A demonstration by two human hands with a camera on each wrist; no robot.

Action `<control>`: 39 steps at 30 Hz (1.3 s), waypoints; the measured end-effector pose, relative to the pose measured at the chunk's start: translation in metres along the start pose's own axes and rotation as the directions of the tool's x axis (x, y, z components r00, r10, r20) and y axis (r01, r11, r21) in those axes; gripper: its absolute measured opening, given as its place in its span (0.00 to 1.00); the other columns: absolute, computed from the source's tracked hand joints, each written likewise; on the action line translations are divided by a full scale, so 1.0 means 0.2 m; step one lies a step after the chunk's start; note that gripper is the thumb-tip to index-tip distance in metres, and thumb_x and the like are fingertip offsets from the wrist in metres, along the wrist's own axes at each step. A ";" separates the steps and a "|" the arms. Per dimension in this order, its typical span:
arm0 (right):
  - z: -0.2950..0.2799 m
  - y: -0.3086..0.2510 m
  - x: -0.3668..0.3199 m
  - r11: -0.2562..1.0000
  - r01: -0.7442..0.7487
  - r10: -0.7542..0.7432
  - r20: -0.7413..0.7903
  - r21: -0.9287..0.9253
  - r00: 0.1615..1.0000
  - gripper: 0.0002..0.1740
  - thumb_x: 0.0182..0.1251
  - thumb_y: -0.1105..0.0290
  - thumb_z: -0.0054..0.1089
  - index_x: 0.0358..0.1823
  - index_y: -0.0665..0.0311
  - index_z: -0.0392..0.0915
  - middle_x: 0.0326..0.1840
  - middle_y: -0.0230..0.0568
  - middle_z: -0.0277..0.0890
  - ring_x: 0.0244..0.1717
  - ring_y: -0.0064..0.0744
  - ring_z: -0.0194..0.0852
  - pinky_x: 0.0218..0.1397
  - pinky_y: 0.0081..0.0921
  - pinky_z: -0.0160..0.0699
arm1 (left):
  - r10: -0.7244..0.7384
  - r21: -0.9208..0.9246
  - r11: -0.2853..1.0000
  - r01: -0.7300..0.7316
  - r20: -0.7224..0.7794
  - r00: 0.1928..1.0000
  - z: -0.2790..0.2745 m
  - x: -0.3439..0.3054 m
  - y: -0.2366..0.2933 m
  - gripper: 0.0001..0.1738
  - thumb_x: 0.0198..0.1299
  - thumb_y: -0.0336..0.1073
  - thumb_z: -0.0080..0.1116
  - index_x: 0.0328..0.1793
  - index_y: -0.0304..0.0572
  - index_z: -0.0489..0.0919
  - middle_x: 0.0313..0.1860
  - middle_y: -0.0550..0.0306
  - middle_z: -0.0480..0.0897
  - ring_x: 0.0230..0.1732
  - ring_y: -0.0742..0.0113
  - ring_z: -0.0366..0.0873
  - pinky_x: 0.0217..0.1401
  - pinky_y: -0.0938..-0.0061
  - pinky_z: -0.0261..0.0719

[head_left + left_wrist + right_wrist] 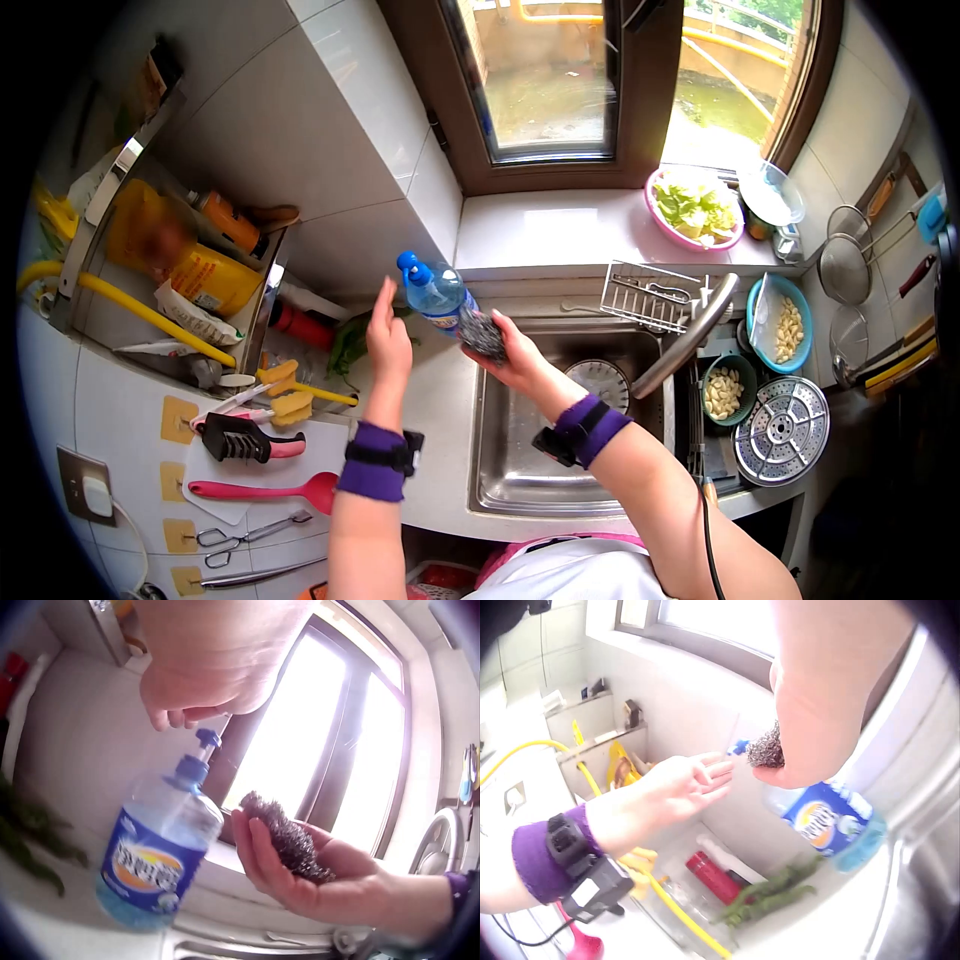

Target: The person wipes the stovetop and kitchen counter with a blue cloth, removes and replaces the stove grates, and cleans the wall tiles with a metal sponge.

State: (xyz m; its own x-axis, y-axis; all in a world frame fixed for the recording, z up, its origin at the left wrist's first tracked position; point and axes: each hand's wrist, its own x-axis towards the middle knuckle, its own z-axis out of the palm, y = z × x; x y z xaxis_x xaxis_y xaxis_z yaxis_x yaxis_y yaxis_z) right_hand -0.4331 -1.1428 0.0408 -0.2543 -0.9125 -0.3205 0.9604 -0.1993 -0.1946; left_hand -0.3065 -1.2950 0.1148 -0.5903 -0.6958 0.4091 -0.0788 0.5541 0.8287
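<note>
A clear bottle of blue liquid with a blue pump top [436, 292] stands on the counter left of the sink; its label shows in the left wrist view [150, 862]. Beside the pump is my left hand [388, 345], fingers extended and holding nothing; the right wrist view shows its palm side [679, 787]. My right hand [522, 358] holds a grey metal scouring pad [482, 335] close to the bottle. In the left wrist view the pad [289, 836] lies in the cupped palm and fingers of the right hand [330, 889].
The steel sink [520, 460] has a curved faucet [690, 335] and a wire rack [645, 295]. Bowls of peeled cloves [722, 392] and a perforated steamer plate [782, 432] sit at right. Greens fill a pink bowl [692, 236] on the sill. Green peppers [769, 896] lie behind the bottle.
</note>
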 end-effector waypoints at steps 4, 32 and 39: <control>-0.80 -0.07 -0.15 0.952 -0.107 -0.064 -0.529 -0.287 0.846 0.19 0.79 0.54 0.48 0.54 0.61 0.77 0.48 0.38 0.83 0.48 0.35 0.83 0.51 0.42 0.87 | -0.333 -0.161 0.928 0.335 0.043 0.942 0.19 -0.59 -0.13 0.36 0.59 0.13 0.39 0.77 0.34 0.65 0.74 0.42 0.71 0.77 0.56 0.65 0.80 0.64 0.59; -0.39 0.46 -2.24 0.969 0.245 -0.247 -0.054 -0.035 0.967 0.19 0.79 0.56 0.46 0.63 0.57 0.72 0.59 0.42 0.80 0.59 0.41 0.80 0.60 0.47 0.85 | 0.132 -0.689 -0.282 0.668 0.661 0.738 0.79 -2.06 1.01 0.34 0.71 0.52 0.47 0.74 0.37 0.67 0.74 0.46 0.71 0.78 0.48 0.62 0.83 0.55 0.54; -0.61 0.70 -3.22 0.861 0.506 -0.496 -0.142 0.043 0.856 0.19 0.78 0.56 0.46 0.63 0.54 0.72 0.60 0.42 0.79 0.61 0.41 0.79 0.61 0.44 0.83 | 0.213 -0.451 -0.344 0.824 0.817 0.536 0.93 -2.86 1.54 0.28 0.73 0.48 0.37 0.68 0.36 0.73 0.68 0.46 0.76 0.72 0.47 0.69 0.77 0.54 0.66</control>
State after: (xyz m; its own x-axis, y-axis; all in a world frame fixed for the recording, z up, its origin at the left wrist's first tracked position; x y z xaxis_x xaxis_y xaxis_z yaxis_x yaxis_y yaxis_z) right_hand -0.1485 -0.5407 0.1074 -0.7106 -0.6318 -0.3096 0.7033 -0.6490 -0.2899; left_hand -0.1431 -0.6407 0.0647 -0.9894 0.1182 0.0840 -0.0968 -0.9697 0.2242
